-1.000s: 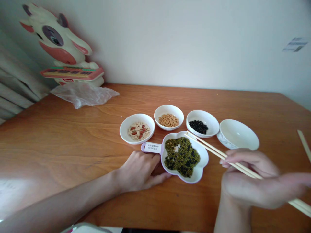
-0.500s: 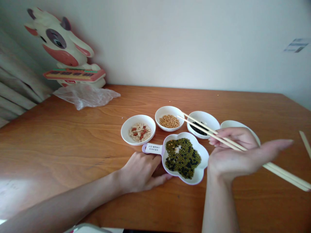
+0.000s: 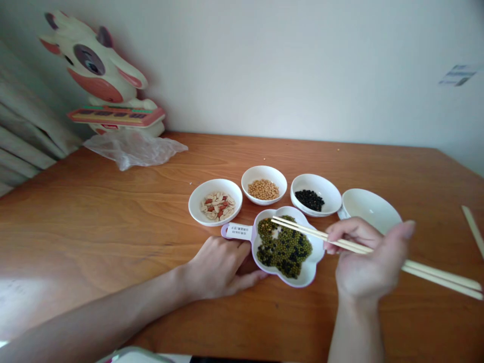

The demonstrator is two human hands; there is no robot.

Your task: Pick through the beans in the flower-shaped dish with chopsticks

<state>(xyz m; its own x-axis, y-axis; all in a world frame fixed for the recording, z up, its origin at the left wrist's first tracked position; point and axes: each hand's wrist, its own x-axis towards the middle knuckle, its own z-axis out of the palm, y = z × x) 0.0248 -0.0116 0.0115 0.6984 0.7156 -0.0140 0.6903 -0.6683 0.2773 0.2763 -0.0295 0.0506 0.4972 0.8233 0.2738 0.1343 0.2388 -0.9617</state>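
Observation:
A flower-shaped white dish (image 3: 313,264) with a lilac rim and labelled handle holds green beans mixed with black ones. My left hand (image 3: 223,267) rests at its left side, fingers curled against the dish below the handle, thumb along the lower rim. In my right hand (image 3: 368,257) is a pair of wooden chopsticks (image 3: 340,243); their tips sit close together over the upper left of the beans. Behind the dish stand white bowls: one with peanuts (image 3: 217,205), one with yellow beans (image 3: 263,189), one with black beans (image 3: 310,199). Another white bowl (image 3: 372,209) at the right shows no contents.
A cow-shaped toy keyboard (image 3: 117,117) leans by the wall at the back left, with a crumpled clear plastic bag (image 3: 134,150) before it. Another wooden stick (image 3: 472,229) lies at the far right edge. A pale object (image 3: 134,356) shows at the bottom.
My right hand has moved down and the chopstick tips have come from near the yellow-bean bowl to over the dish, closer together. My left hand has stayed put.

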